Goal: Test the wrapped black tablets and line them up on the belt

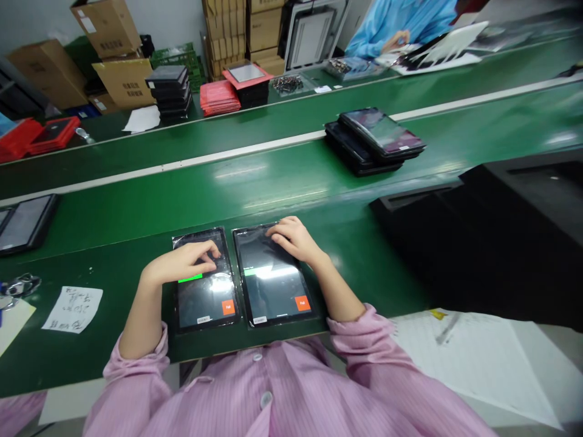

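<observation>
Two black tablets lie side by side on the green bench in front of me, screens up and lit. Over the upper part of the left tablet (195, 306) is my left hand (189, 261), its fingers bent and apart, holding nothing. A green bar and an orange "Fail" square show on that screen. My right hand (294, 238) rests at the top right of the right tablet (272, 297), fingers loosely spread with nothing in them. This screen also shows a green bar and an orange "Fail" square.
Stacked tablets (382, 136) sit beyond on the green surface. A black case (492, 237) stands at the right; another tablet (27, 221) and a handwritten note (73, 309) lie left. Across the bench, a person in blue sleeves (378, 27) works near red pouches (219, 98) and cartons.
</observation>
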`<state>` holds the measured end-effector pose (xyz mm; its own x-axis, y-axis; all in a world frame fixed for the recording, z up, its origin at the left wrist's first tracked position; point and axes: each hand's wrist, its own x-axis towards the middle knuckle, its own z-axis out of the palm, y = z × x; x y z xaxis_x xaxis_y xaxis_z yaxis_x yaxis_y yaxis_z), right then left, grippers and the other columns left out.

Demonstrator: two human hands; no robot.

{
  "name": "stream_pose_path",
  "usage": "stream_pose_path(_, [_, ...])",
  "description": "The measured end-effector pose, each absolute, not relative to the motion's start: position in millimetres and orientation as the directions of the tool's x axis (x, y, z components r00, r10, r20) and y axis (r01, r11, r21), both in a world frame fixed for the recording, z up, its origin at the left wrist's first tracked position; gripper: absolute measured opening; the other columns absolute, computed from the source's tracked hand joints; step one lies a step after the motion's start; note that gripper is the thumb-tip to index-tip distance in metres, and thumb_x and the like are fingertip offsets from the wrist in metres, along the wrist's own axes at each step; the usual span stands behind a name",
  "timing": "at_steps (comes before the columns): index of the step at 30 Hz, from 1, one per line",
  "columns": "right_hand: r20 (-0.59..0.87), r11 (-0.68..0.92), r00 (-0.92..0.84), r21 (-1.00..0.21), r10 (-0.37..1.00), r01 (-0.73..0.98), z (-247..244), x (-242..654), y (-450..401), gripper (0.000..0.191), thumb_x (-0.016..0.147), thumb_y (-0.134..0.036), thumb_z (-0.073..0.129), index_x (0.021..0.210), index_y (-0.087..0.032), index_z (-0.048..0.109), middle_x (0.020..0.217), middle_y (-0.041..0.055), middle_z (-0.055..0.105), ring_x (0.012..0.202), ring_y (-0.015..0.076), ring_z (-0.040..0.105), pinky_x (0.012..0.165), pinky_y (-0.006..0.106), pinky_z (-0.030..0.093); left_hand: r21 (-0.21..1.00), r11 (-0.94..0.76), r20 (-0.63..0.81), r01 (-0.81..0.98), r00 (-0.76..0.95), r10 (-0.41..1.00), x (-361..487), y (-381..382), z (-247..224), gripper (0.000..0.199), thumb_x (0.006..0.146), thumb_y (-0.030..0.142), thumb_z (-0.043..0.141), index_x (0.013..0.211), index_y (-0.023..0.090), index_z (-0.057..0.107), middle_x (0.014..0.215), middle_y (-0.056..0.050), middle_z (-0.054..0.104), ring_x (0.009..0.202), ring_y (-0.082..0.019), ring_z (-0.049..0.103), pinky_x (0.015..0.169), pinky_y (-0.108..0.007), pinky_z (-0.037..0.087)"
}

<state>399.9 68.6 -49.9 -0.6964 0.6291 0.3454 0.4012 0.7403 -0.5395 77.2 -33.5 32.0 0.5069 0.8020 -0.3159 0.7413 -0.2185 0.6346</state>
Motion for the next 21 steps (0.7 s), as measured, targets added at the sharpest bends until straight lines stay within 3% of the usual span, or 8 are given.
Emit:
stream_pose_path(5, [0.369, 0.652, -0.544, -0.528, 0.754, 0.545, -59, 405, 77, 0.054, 0.104, -0.037, 0.032, 0.077, -0.021, 0.076, 0.071, 0.0060, 0.064, 0.080, 0.0233, 0.054, 0.085, 0.043, 0.034, 0.372, -0.274, -0.051, 0.887, 0.314, 0.948, 52, -13, 18, 0.042, 0.100, 0.047, 0.039, 0.110, 0.025, 0.073, 0.117, -0.006, 0.066, 0.105, -0.025, 0.063, 0.098, -0.043, 0.047])
stream_pose_path(10, [0.374, 0.636, -0.516, -0.501, 0.771, 0.587, -66, 403, 80, 0.048, 0.101, -0.032, 0.040, 0.076, -0.023, 0.080, 0.073, 0.0059, 0.058, 0.080, 0.0222, 0.051, 0.083, 0.042, 0.033, 0.303, -0.357, -0.011, 0.883, 0.378, 0.926, 41, 2, -5, 0.045, 0.101, 0.049, 0.039, 0.101, 0.030, 0.080, 0.124, -0.006, 0.062, 0.117, -0.029, 0.056, 0.107, -0.053, 0.036])
stream_pose_path(14, [0.408, 0.658, -0.516, -0.466, 0.753, 0.592, -66, 403, 80, 0.044, 0.099, -0.031, 0.044, 0.073, -0.024, 0.079, 0.076, 0.0056, 0.055, 0.080, 0.0218, 0.051, 0.084, 0.043, 0.032, 0.303, -0.401, 0.092, 0.865, 0.392, 0.915, 41, 4, -2, 0.067, 0.100, 0.065, 0.022, 0.109, 0.028, 0.077, 0.125, -0.009, 0.062, 0.120, -0.030, 0.055, 0.110, -0.055, 0.032])
stream_pose_path(17, [0.440, 0.627, -0.447, -0.512, 0.779, 0.588, -67, 404, 81, 0.047, 0.101, -0.030, 0.040, 0.075, -0.023, 0.079, 0.077, 0.0058, 0.055, 0.080, 0.0218, 0.052, 0.083, 0.042, 0.034, 0.366, -0.371, 0.183, 0.854, 0.325, 0.928, 45, 11, 3, 0.085, 0.096, 0.071, 0.005, 0.114, 0.023, 0.073, 0.125, -0.011, 0.063, 0.119, -0.030, 0.057, 0.110, -0.052, 0.035])
stream_pose_path(21, [0.444, 0.597, -0.402, -0.531, 0.800, 0.601, -70, 404, 83, 0.049, 0.101, -0.032, 0.039, 0.074, -0.023, 0.078, 0.074, 0.0056, 0.056, 0.078, 0.0218, 0.052, 0.082, 0.042, 0.035, 0.475, -0.299, 0.012, 0.827, 0.334, 0.943, 64, 26, 1, 0.079, 0.099, 0.067, 0.008, 0.122, 0.022, 0.068, 0.124, -0.008, 0.067, 0.116, -0.025, 0.062, 0.103, -0.041, 0.044])
